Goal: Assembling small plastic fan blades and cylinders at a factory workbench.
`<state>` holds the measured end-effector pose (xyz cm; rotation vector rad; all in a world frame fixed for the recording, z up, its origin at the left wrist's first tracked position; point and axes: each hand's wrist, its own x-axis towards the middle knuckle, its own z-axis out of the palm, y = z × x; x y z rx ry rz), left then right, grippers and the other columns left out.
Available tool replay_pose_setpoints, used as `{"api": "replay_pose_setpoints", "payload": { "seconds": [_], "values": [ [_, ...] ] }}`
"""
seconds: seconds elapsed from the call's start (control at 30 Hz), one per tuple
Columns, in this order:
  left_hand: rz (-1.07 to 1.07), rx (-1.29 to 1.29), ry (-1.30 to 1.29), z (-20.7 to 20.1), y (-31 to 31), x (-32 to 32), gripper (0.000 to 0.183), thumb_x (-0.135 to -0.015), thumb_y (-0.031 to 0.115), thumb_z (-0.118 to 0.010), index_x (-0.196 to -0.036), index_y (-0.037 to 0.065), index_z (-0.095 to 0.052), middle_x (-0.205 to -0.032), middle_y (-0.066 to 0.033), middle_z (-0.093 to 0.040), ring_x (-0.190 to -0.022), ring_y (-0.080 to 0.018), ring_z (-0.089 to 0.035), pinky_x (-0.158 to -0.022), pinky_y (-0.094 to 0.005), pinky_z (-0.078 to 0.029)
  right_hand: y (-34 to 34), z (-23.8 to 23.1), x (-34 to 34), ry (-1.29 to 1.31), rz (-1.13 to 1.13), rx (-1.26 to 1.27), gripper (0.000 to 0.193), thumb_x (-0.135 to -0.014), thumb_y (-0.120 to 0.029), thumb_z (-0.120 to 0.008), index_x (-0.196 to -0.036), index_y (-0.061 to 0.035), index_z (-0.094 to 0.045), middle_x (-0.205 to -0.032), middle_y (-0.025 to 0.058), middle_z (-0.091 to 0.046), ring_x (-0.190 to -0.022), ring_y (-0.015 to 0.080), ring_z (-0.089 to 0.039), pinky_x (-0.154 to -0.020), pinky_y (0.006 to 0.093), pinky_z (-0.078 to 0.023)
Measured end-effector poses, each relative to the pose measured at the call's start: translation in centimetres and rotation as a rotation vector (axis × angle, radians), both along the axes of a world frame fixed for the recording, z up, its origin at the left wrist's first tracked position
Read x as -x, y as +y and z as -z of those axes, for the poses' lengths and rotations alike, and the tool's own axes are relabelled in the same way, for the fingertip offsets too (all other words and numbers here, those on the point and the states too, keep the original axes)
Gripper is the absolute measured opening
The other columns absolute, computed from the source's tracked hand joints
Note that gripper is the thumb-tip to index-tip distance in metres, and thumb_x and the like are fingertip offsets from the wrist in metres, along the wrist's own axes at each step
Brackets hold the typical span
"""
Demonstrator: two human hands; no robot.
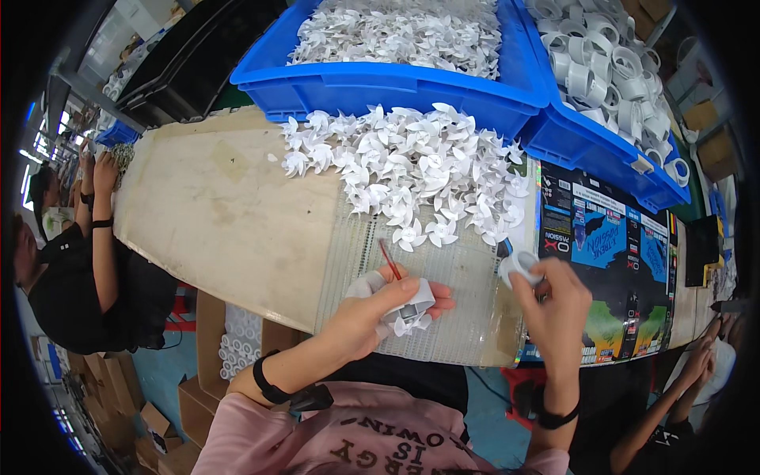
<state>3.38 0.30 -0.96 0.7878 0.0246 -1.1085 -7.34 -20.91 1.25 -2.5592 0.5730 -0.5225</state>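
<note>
My left hand (366,313) is closed around a white plastic ring-shaped housing (421,298) above the near edge of the table. A small white bladed piece (412,324) shows just below that housing. A thin red stick or wire (389,257) rises by my left thumb; whether it is gripped cannot be made out. To the right, my right hand (560,305) pinches a white plastic ring (520,266) between thumb and fingers, apart from the left hand. Beyond both hands lies a heap of white fan-blade wheels (419,162), loose on the table.
A blue bin (348,83) full of white bladed wheels stands behind the heap. Beside it, another blue bin (602,154) holds white rings. Printed cardboard (609,245) covers the table's right part. Co-workers sit at left and right; a cardboard box (207,340) stands below at left.
</note>
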Motion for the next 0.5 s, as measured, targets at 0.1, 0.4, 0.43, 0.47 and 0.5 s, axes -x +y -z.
{"api": "replay_pose_setpoints", "payload": {
  "seconds": [0.1, 0.4, 0.43, 0.47, 0.5],
  "values": [
    [-0.012, -0.014, -0.065, 0.4, -0.1, 0.5, 0.034, -0.097, 0.031, -0.045, -0.102, -0.002, -0.052, -0.104, -0.0204, -0.064, -0.096, -0.027, -0.065, -0.071, -0.0319, -0.054, 2.3, -0.5, 2.5, -0.155, -0.032, -0.462, 0.026, -0.064, -0.011, -0.08, -0.077, -0.0029, -0.06, -0.085, 0.0102, -0.065, -0.059, 0.0104, -0.056, -0.048, 0.0242, -0.042],
    [0.094, -0.228, -0.48, -0.1, -0.5, 2.1, 0.044, -0.097, 0.035, -0.04, -0.13, 0.007, -0.041, -0.099, -0.0037, -0.056, -0.084, -0.0091, -0.053, -0.067, -0.0233, -0.044, 8.1, 1.5, 2.2, -0.453, -0.131, -0.998, 0.053, -0.07, -0.002, -0.076, -0.115, 0.001, -0.049, -0.122, 0.0191, -0.051, -0.1, 0.0218, -0.058, -0.078, 0.0294, -0.051],
    [0.079, -0.173, -0.522, 0.0, -0.5, 2.2, 0.038, -0.097, 0.031, -0.043, -0.126, 0.006, -0.045, -0.096, -0.0031, -0.055, -0.08, -0.008, -0.05, -0.067, -0.0231, -0.043, 7.6, 1.7, 2.3, -0.454, -0.134, -0.999, 0.053, -0.07, -0.002, -0.076, -0.115, 0.001, -0.049, -0.122, 0.0191, -0.051, -0.1, 0.0218, -0.058, -0.078, 0.0294, -0.051],
    [0.081, -0.174, -0.521, 0.1, -0.4, 2.1, 0.038, -0.097, 0.031, -0.043, -0.126, 0.006, -0.045, -0.096, -0.0031, -0.055, -0.08, -0.008, -0.05, -0.067, -0.0231, -0.043, 7.3, 1.9, 2.5, -0.372, -0.226, -0.879, 0.058, -0.07, -0.002, -0.076, -0.119, 0.0011, -0.045, -0.123, 0.0194, -0.05, -0.103, 0.0222, -0.057, -0.08, 0.0305, -0.051],
    [0.089, -0.194, -0.596, 0.2, -0.2, 2.0, 0.036, -0.096, 0.03, -0.045, -0.122, 0.005, -0.047, -0.094, -0.0035, -0.055, -0.08, -0.0087, -0.05, -0.069, -0.0242, -0.043, 7.1, 2.1, 2.6, -0.29, -0.316, -0.758, 0.064, -0.07, -0.002, -0.076, -0.124, 0.0012, -0.042, -0.123, 0.0196, -0.049, -0.107, 0.0225, -0.055, -0.082, 0.0316, -0.051]
  ]
}}
